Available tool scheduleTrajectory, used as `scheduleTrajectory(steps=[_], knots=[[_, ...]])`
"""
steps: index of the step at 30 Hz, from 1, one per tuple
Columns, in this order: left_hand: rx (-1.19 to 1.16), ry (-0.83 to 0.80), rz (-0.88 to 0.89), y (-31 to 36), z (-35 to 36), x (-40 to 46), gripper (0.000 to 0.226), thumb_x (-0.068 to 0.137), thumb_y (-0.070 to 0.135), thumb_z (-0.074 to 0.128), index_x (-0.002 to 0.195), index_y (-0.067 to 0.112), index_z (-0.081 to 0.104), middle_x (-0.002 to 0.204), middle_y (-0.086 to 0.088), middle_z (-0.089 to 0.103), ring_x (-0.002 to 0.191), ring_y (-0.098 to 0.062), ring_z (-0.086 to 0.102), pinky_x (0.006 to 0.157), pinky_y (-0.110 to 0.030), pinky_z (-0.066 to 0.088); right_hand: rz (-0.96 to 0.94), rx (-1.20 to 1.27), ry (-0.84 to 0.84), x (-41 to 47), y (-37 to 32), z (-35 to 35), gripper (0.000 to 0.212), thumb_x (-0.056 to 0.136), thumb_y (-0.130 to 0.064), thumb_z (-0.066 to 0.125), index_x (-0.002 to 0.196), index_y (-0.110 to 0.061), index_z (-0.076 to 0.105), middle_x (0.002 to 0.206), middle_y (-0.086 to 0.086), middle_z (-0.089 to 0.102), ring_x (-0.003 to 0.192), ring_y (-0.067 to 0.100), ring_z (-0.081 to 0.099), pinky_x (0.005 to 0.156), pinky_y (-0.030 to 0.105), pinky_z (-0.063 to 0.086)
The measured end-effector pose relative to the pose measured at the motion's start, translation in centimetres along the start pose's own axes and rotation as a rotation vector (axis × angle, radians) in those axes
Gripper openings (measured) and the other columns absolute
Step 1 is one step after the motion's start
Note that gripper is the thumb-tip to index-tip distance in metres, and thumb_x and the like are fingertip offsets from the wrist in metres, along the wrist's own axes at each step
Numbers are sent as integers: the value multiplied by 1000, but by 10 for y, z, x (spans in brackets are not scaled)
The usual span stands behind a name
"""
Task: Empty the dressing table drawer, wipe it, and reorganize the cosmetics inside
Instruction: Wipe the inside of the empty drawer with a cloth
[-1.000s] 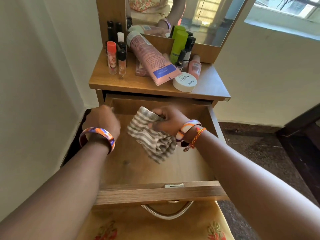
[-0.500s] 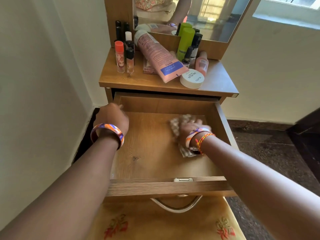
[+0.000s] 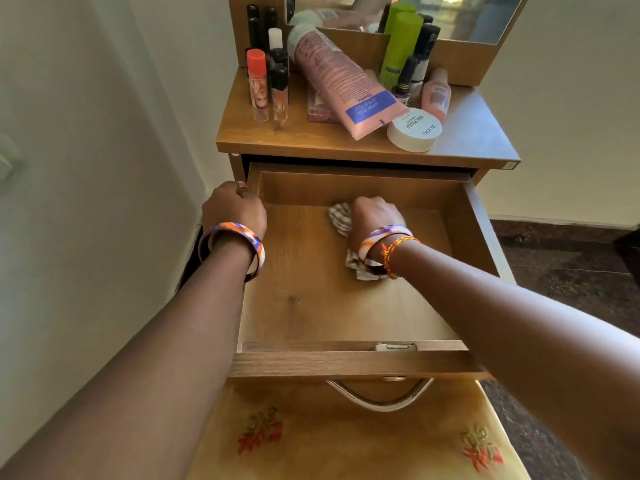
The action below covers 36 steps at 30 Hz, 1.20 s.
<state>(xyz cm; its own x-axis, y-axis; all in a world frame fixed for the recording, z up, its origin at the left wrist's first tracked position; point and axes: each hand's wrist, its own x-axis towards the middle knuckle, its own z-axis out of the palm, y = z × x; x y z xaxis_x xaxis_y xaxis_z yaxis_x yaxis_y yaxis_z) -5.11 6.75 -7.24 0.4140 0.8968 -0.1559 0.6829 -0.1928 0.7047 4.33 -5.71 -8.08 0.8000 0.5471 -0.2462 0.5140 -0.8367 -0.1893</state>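
The wooden bench (image 3: 311, 140) carries the cosmetics: a pink tube (image 3: 341, 81) lying on its side, a round white jar (image 3: 414, 129) near the front edge, a green bottle (image 3: 400, 46) standing at the back, and small vials (image 3: 258, 86) upright on the left.

A home bedroom corner: a wooden dressing table (image 3: 311, 140) with mirror (image 3: 467, 15), topped with cosmetics (image 3: 343, 84).

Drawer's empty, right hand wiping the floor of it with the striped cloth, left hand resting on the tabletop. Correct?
Not quite. In the head view the left hand rests on the drawer's left wall, not the tabletop. The rest holds: the right hand presses the striped cloth on the empty drawer floor.
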Motion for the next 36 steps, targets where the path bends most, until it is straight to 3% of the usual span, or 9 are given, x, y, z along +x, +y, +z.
scheduleTrajectory(steps=[5, 8, 13, 19, 23, 26, 31, 34, 36], knots=[[-27, 13, -20, -4, 2, 5, 40, 101, 20, 29, 126, 3, 54, 131, -17, 56, 119, -34, 52, 98, -40, 42, -212, 134, 13, 10, -51, 12, 29, 86, -13, 64, 114, -6, 60, 110, 12, 65, 90, 24, 60, 71, 27, 45], [-36, 16, -29, -3, 1, 3, 41, 101, 21, 28, 128, 4, 53, 133, -15, 54, 121, -32, 51, 99, -38, 40, -325, 89, -41, 13, -57, 19, 48, 84, -13, 66, 130, -12, 53, 118, 12, 63, 103, 28, 62, 81, 31, 50], [-20, 22, 0, -2, 2, 1, 40, 101, 20, 28, 128, 2, 53, 133, -16, 54, 122, -34, 49, 99, -38, 39, -522, -50, -169, -11, -43, 25, 58, 74, -27, 75, 129, -26, 57, 115, 6, 67, 104, 26, 63, 84, 27, 51], [100, 28, 91, -1, 7, -3, 38, 100, 20, 32, 124, -1, 51, 125, -22, 57, 113, -38, 55, 90, -43, 45, -741, -58, -429, -48, -43, 25, 55, 77, -9, 69, 126, -33, 59, 117, -1, 67, 100, 18, 61, 73, 19, 41], [166, 27, 127, 0, 8, -5, 37, 100, 20, 32, 124, -2, 50, 124, -23, 57, 113, -41, 55, 91, -44, 45, -679, 104, -700, -42, -35, 16, 58, 77, 10, 59, 129, -17, 58, 120, 8, 66, 101, 19, 63, 89, 32, 53], [194, 27, 142, 0, 7, -8, 37, 100, 20, 32, 123, -3, 50, 123, -24, 57, 112, -41, 56, 89, -45, 46, -519, 117, -879, -35, -11, 4, 59, 81, 17, 53, 133, -9, 52, 124, 16, 62, 93, 15, 56, 70, 21, 55], [194, 26, 149, -1, 8, -8, 38, 100, 21, 33, 124, -4, 49, 123, -26, 57, 112, -43, 56, 90, -47, 46, -221, -4, -1040, -30, 62, -20, 64, 76, 30, 46, 134, 3, 47, 67, -13, 70, 50, -7, 61, 50, 11, 52], [176, 23, 149, -1, 7, -9, 39, 100, 22, 33, 126, -3, 49, 124, -25, 57, 112, -42, 56, 91, -46, 46, -191, 8, -937, -38, 84, -25, 61, 79, 24, 47, 131, -6, 53, 108, 9, 68, 67, 4, 63, 56, 15, 52], [113, 14, 129, -1, 6, -8, 39, 101, 23, 33, 126, -2, 50, 125, -24, 56, 113, -42, 54, 92, -46, 44, -228, 50, -853, -44, 85, -23, 57, 79, 19, 49, 127, -11, 58, 117, 14, 65, 80, 14, 60, 62, 18, 53]])
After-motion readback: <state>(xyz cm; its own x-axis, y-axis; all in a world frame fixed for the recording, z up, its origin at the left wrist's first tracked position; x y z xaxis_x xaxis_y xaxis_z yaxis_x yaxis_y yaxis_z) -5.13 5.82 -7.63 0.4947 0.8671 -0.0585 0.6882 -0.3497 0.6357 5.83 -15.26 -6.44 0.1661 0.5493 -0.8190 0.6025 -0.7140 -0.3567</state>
